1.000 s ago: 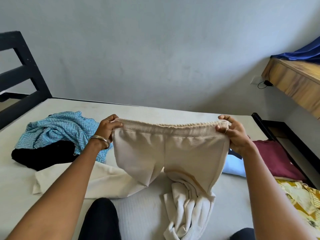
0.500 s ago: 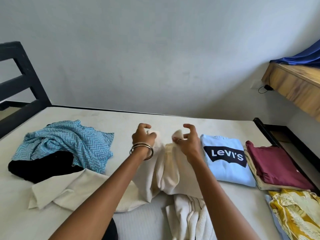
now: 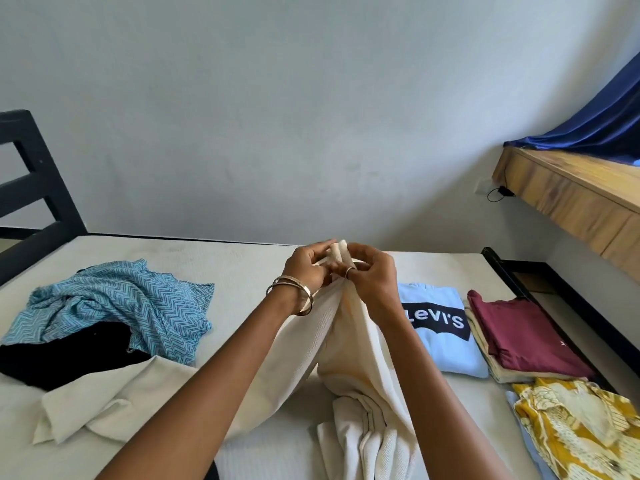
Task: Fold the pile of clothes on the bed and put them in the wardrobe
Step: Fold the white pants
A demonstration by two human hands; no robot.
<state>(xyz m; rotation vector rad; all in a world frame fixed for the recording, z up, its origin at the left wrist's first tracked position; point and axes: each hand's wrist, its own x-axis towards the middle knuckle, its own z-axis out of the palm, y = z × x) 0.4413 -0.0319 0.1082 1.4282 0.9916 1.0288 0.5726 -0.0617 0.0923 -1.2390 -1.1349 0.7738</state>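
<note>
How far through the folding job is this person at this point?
Done: a light blue T-shirt, a maroon top and a yellow patterned garment lie folded at the right of the bed. In hand: both the left hand and right hand pinch the cream trousers at the waistband. Left: the blue zigzag cloth, a black garment, a cream piece. No wardrobe in view.

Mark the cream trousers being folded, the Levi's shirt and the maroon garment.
cream trousers (image 3: pixel 349 344): head view, on the hanging leg fabric below the hands.
Levi's shirt (image 3: pixel 437 320): head view, on the dark logo patch.
maroon garment (image 3: pixel 519 334): head view, on its folded top face.
</note>
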